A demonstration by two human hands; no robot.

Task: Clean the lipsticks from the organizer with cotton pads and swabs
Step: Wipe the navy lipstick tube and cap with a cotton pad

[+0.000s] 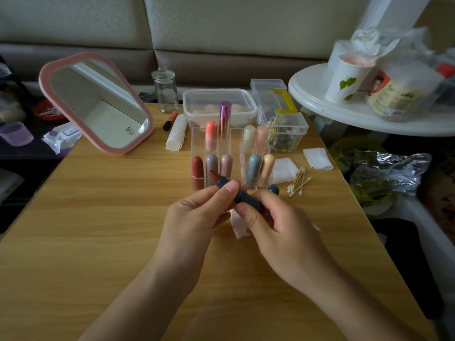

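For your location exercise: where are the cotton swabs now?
In the head view, the cotton swabs lie on the table, just right of the organizer, beside a cotton pad.

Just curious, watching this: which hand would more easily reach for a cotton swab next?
Probably the right hand. The cotton swabs lie on its side, just beyond it, while the left hand sits farther off and holds the open lipstick near its tip.

Left hand (199, 212) and right hand (278, 225) meet at frame centre, fingers curled, both pinching one lipstick (246, 199).
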